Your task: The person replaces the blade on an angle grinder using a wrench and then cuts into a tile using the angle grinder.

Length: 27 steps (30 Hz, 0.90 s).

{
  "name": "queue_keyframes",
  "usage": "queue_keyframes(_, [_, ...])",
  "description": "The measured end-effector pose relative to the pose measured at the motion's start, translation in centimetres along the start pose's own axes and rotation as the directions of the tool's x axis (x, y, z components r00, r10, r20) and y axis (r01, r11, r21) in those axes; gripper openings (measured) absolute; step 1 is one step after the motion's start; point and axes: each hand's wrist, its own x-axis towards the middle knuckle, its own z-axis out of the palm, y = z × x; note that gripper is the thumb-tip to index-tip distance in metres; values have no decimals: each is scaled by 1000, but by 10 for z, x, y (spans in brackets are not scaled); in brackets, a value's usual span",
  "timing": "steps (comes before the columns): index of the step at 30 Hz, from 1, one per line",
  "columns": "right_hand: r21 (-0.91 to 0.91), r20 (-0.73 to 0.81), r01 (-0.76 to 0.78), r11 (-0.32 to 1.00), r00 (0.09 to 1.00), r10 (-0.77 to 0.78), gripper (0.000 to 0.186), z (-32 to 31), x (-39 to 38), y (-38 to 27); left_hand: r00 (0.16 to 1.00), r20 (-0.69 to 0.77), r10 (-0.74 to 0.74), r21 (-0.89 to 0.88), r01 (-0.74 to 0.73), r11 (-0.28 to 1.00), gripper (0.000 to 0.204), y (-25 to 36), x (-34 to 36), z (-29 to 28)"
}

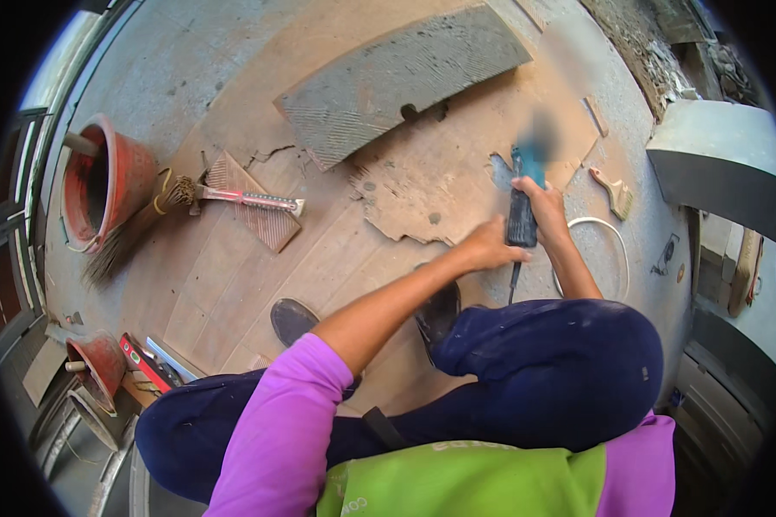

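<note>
An angle grinder (521, 215) with a black body and a teal head is low over the floor, right of the middle. My right hand (541, 205) closes round its body just behind the head. At the rear end of the body, my left hand (490, 245) grips it from the left. A dark blur covers the grinder's front, so its disc cannot be made out. Beneath and left of the tool lies a rough-edged brown board (414, 202). Beyond it rests a long grey slab (397, 86) with a ridged, mortar-smeared face and a notch in its near edge.
Left on the floor are a red bucket (142, 172), a twig broom (134, 228), a ridged tile piece (263, 226) and a red-and-white handled tool (241, 197) lying across it. A paintbrush (612, 191) and a white cable (622, 250) lie right. A red level (142, 362) is near my knee.
</note>
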Motion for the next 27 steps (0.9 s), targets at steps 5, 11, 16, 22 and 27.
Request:
queue_keyframes(5, [-57,-35,238,970,970,-240,32,23,-63,-50,989,8,150,-495,-127,860,68,18,8,-6])
queue_keyframes(11, [409,135,230,883,942,-308,41,17,-75,-89,942,191,275,-672,-79,736,74,75,-39,-61])
queue_keyframes(16, [536,367,86,840,872,-324,43,16,-55,-85,922,285,264,-745,39,666,71,60,-41,-60])
queue_keyframes(22, [296,98,384,875,899,-428,41,33,-52,-62,982,55,181,-480,-133,867,72,66,-45,-58])
queue_keyframes(27, [693,420,66,718,773,-476,72,27,-34,-58,968,188,167,-735,26,678,71,40,-38,-63])
